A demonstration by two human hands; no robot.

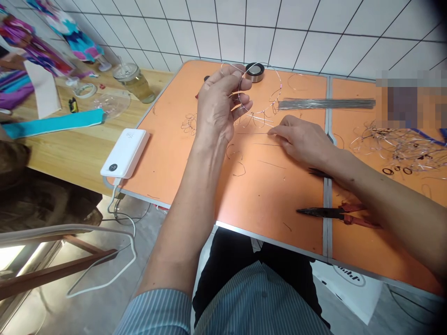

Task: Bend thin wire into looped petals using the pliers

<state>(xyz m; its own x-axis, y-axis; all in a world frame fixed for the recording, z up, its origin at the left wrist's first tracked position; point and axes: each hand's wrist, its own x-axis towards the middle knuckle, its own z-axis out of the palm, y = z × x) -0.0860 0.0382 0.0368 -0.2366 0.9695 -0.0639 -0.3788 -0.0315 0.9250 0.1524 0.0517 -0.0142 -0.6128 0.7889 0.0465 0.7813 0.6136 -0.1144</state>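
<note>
My left hand (223, 100) is raised over the orange table (265, 195), its thumb and index finger pinched on a thin wire loop (280, 86) with small beads. The loop extends to the right of the fingers, above the table. Lower and to the right, my right hand (302, 139) has its fingertips pressed together at the end of a thin straight wire (253, 134) near the tabletop. A bundle of straight grey wires (326, 103) lies just behind my right hand. Red-handled pliers (335, 213) rest nearer the front edge, partly under my right forearm.
A roll of tape (254, 72) stands near the back edge. Tangled wire (401, 146) covers the right side. At the left are a white power bank (125, 153) with a cable, a lidded glass jar (134, 83) and a turquoise strip (56, 123).
</note>
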